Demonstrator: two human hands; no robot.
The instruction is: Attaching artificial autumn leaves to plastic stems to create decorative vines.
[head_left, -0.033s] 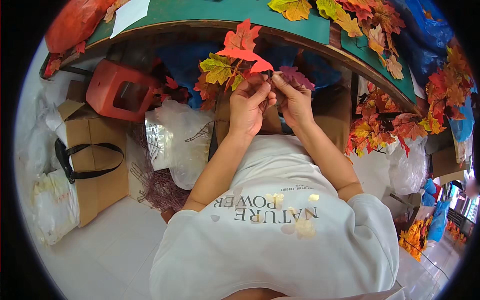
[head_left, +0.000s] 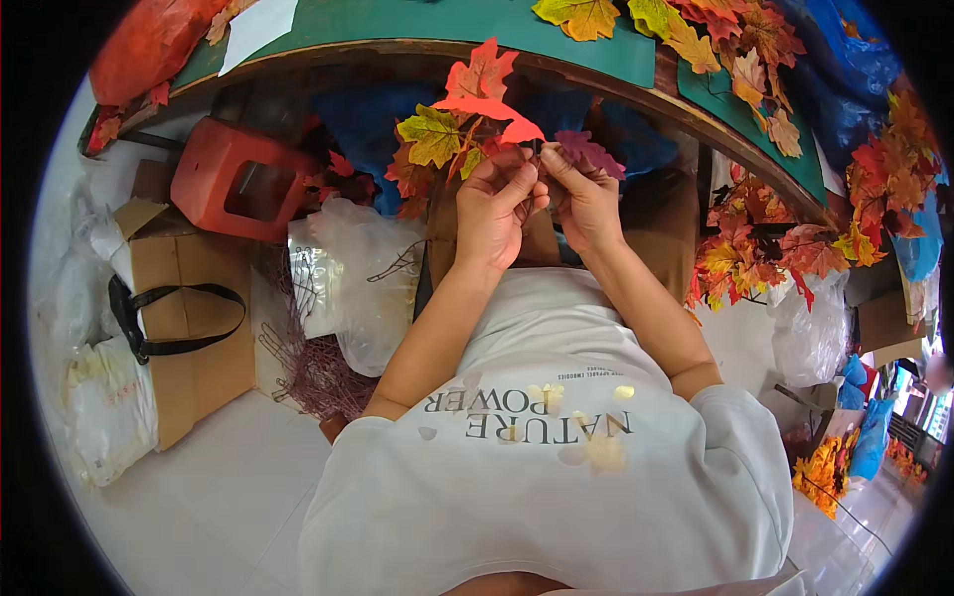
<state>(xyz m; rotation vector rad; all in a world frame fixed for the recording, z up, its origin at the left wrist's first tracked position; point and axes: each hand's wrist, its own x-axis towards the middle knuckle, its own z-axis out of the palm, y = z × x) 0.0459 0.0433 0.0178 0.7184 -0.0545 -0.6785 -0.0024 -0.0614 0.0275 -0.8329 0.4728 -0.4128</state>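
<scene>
My left hand (head_left: 497,217) and my right hand (head_left: 590,207) meet just below the table's front edge, fingers pinched close together. My left fingers are closed on the stem of an artificial maple leaf spray. Its red leaf (head_left: 481,79) points up, and a yellow-green leaf (head_left: 431,136) hangs to the left of the hand. My right thumb and fingers pinch a thin dark stem (head_left: 538,147) at the base of the red leaves. A purple leaf (head_left: 592,155) shows just behind my right fingers; whether it joins the same stem is hidden.
The green-topped table (head_left: 397,22) curves across ahead, with loose maple leaves (head_left: 699,48) at its right. Left stand a red plastic stool (head_left: 206,184) and a cardboard box (head_left: 204,348). Wire stems (head_left: 323,372) lie beside a clear plastic bag (head_left: 373,288). Leaf garlands (head_left: 745,263) hang right.
</scene>
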